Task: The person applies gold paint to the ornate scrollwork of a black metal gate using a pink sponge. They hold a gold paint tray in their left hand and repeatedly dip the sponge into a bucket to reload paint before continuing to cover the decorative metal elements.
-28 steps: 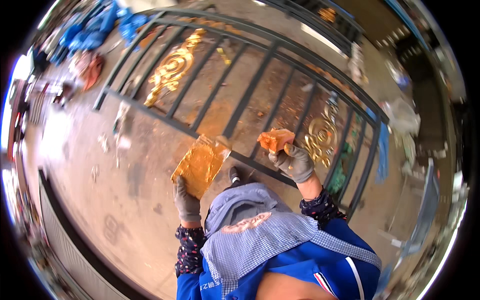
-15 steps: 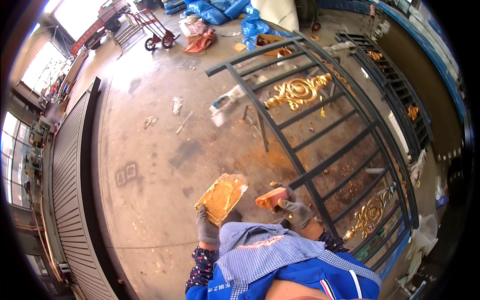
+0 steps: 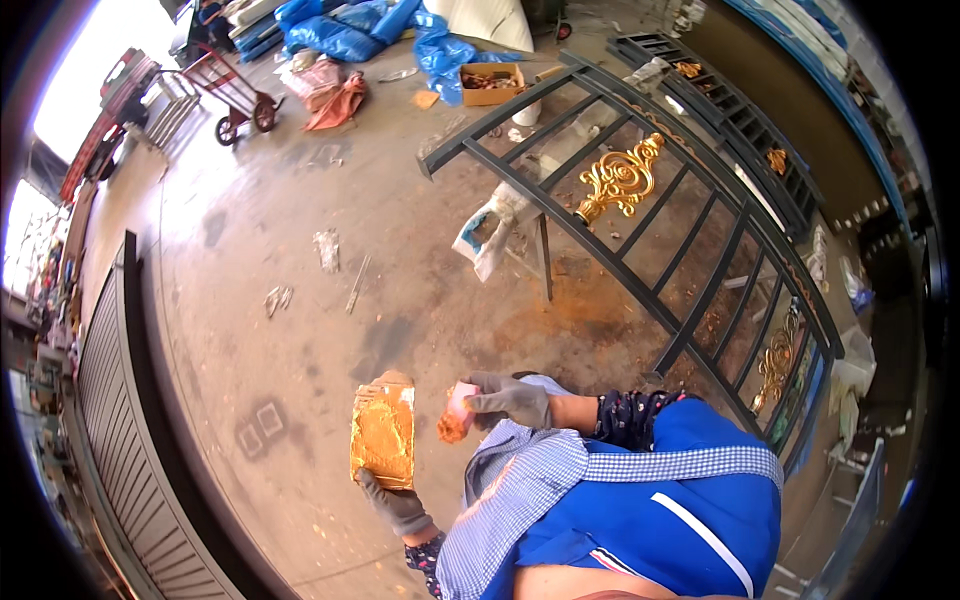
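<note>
Over a workshop floor, gloved hands hold a gold-smeared board and a pink block

Bare, stained concrete floor [image 3: 250,340] spreads across most of the view, with a rusty orange patch beneath a dark metal railing [image 3: 686,330]. This railing slants from upper centre to lower right, bearing two scrolled ornaments: one bright gold [image 3: 622,178], the other duller [image 3: 777,357]. Along the far edge are a two-wheeled trolley [image 3: 230,95], crumpled blue sheeting [image 3: 340,35] and an open cardboard box [image 3: 490,95]. At left stands a long ribbed panel [image 3: 125,380].

The left hand [image 3: 393,503], in a grey glove, reaches up from below and grips the board [image 3: 383,430] by its lower end, thumb across the front; thick gold paste coats the face. The right forearm lies level across the body from the right. Its gloved right hand [image 3: 510,398] points left, fingers closed on the pink block [image 3: 458,410], whose orange-stained end tilts down, just beside the board but not touching it.
</note>
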`<act>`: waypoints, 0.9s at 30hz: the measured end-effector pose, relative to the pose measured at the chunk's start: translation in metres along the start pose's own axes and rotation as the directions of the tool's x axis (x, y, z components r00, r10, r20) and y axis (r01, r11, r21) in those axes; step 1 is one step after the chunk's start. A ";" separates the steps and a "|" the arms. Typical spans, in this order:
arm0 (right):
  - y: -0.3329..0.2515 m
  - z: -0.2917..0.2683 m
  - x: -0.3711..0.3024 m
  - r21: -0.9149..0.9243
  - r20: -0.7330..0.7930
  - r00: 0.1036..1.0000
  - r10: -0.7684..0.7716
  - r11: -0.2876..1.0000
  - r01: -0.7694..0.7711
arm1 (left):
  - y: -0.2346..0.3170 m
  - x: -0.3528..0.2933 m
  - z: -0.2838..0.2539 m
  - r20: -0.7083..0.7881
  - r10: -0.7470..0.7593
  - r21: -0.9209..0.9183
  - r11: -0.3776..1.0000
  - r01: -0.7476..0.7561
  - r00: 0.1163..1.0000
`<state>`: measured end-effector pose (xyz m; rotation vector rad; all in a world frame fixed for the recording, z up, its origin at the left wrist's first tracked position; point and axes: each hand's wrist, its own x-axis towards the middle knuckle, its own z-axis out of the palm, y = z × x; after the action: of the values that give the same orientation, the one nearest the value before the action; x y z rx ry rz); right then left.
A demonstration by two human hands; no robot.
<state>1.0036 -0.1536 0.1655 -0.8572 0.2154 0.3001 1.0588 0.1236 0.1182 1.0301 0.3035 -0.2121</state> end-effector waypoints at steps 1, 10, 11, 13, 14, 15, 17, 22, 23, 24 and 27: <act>-0.005 0.002 0.023 -0.009 -0.008 1.000 0.014 1.000 -0.014 | 0.002 0.022 -0.001 -0.002 0.003 0.001 1.000 -0.003 1.000; -0.045 -0.034 0.254 -0.017 0.044 0.996 -0.080 0.997 0.081 | 0.042 0.238 0.032 0.066 -0.060 0.045 0.997 0.057 0.996; -0.056 -0.040 0.285 0.076 0.061 0.994 -0.088 0.994 0.083 | 0.052 0.263 0.042 0.073 -0.071 0.062 0.996 0.067 0.995; -0.067 -0.054 0.344 0.260 0.075 0.991 -0.115 0.961 0.092 | 0.065 0.319 0.057 0.089 -0.123 0.096 0.989 0.114 0.988; -0.087 -0.056 0.368 0.281 0.120 0.986 -0.120 0.956 0.083 | 0.074 0.346 0.070 0.097 -0.133 0.115 0.986 0.121 0.986; -0.104 -0.059 0.394 0.267 0.084 0.988 -0.130 0.958 0.103 | 0.084 0.372 0.085 0.106 -0.144 0.134 0.982 0.130 0.984; -0.141 -0.068 0.434 0.209 0.014 0.992 -0.122 0.971 0.117 | 0.096 0.424 0.120 0.146 -0.195 0.162 0.972 0.171 0.970; -0.230 -0.098 0.513 0.321 -0.044 0.994 -0.105 0.940 0.113 | 0.087 0.564 0.216 0.251 -0.342 0.161 0.937 0.310 0.905; -0.251 -0.111 0.532 0.332 -0.019 0.986 -0.167 0.929 0.164 | 0.084 0.592 0.248 0.293 -0.336 0.199 0.937 0.287 0.895; -0.273 -0.123 0.549 0.328 -0.108 0.981 -0.159 0.926 0.186 | 0.084 0.620 0.282 0.346 -0.355 0.224 0.930 0.291 0.869; -0.322 -0.180 0.605 0.269 -0.182 0.934 -0.306 0.899 0.347 | 0.064 0.721 0.356 0.446 -0.457 0.327 0.883 0.336 0.769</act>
<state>1.6692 -0.3859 0.0941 -0.6002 0.2318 -0.1078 1.8077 -0.1749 0.0917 1.0849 0.0015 -0.9193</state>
